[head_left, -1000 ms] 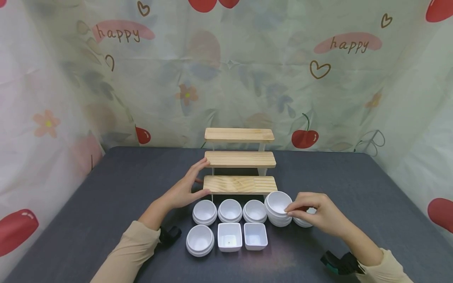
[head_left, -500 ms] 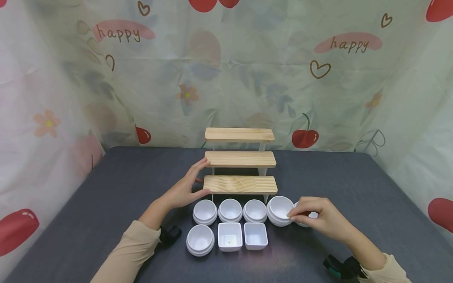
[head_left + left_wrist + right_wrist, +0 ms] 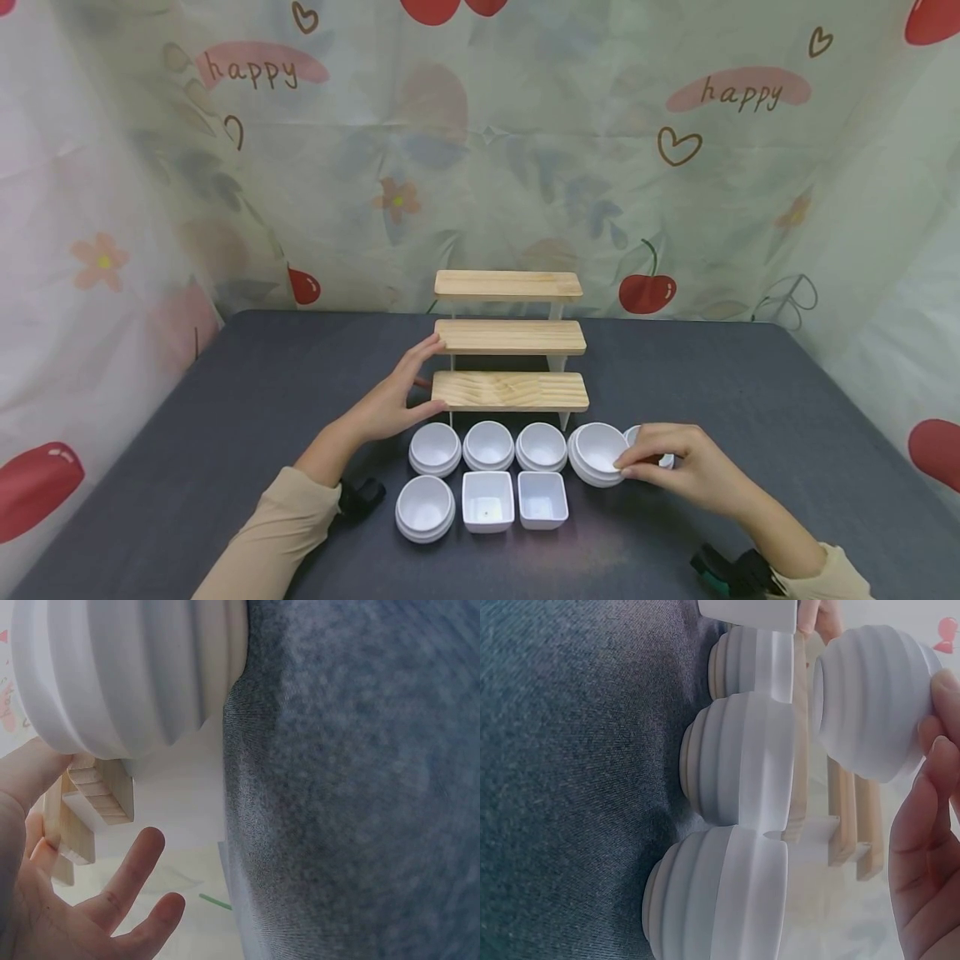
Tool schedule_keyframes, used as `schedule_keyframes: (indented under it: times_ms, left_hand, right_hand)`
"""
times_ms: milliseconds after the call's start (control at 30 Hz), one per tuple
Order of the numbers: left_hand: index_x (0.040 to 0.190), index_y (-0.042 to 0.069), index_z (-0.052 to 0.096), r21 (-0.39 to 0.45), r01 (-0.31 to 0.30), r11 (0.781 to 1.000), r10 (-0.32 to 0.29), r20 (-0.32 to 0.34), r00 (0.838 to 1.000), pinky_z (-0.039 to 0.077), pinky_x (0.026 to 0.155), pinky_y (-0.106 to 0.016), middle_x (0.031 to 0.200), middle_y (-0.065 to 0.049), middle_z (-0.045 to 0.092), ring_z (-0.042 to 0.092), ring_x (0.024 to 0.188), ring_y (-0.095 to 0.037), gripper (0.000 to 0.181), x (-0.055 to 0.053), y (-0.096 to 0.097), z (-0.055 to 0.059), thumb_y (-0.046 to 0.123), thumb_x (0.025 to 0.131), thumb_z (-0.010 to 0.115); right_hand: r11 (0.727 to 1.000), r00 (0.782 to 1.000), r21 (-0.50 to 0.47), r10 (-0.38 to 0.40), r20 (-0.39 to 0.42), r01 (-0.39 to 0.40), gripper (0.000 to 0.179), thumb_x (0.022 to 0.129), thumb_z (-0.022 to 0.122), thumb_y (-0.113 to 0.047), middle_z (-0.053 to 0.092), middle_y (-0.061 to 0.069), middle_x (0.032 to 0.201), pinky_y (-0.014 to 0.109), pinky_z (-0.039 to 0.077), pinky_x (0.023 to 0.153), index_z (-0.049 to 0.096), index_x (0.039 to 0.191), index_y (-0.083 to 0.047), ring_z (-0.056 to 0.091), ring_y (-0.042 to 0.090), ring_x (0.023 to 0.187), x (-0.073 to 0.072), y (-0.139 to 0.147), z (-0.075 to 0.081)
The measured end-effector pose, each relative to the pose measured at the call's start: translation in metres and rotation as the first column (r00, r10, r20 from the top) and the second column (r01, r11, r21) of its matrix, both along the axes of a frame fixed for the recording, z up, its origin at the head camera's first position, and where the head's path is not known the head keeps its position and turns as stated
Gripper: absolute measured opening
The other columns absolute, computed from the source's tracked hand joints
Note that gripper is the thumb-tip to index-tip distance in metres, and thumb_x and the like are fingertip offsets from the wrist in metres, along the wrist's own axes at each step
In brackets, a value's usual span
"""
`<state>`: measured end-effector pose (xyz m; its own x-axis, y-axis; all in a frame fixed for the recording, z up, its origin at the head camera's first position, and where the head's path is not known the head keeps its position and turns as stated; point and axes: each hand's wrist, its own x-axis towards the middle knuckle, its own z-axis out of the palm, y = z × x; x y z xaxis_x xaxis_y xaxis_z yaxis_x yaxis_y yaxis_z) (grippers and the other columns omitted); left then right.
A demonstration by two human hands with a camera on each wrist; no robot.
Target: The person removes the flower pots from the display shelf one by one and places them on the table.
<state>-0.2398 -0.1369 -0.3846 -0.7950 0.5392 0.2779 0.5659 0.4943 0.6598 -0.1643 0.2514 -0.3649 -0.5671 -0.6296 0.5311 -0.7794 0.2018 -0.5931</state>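
Note:
My right hand (image 3: 678,462) pinches the rim of a white ribbed round bowl (image 3: 600,448) between thumb and fingers. In the right wrist view, that bowl (image 3: 874,701) hangs tilted above a row of similar bowls (image 3: 739,761). Another white bowl (image 3: 633,434) is partly hidden behind the right fingers. At the left end of a three-tier wooden display stand (image 3: 510,392), my left hand (image 3: 390,406) touches the boards with extended fingers. Its thumb is at the lowest board and a fingertip at the middle board (image 3: 510,337). A ribbed bowl (image 3: 120,667) partly covers the left wrist view.
Several white round bowls (image 3: 488,446) line up before the stand. Nearer me are two square white bowls (image 3: 487,504) and one round bowl (image 3: 424,507). A dark cloth covers the table (image 3: 315,350). A printed curtain (image 3: 517,167) hangs behind and at both sides.
My right hand has moved slightly right and down with the pinched bowl, which sits lower in the head view. The left hand and the stand have stayed put.

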Motion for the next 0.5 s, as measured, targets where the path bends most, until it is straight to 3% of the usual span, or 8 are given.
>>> schedule_keyframes:
  times_ms: [500]
  left_hand:
    - [0.149,0.012,0.014,-0.013,-0.011,1.0,0.011,0.006,1.0,0.05,0.096,-0.048,0.157,-0.012,0.007,0.047,0.125,-0.036,0.081,0.0006,0.0001,0.0006,0.017,0.087,0.066]
  right_hand:
    - [0.988,0.993,-0.094,0.12,-0.015,-0.121,0.038,0.066,0.07,0.018,0.062,0.0,0.073,0.018,0.039,0.052,0.071,0.094,-0.007,0.048,0.005,0.066,-0.0019,0.0041,-0.0091]
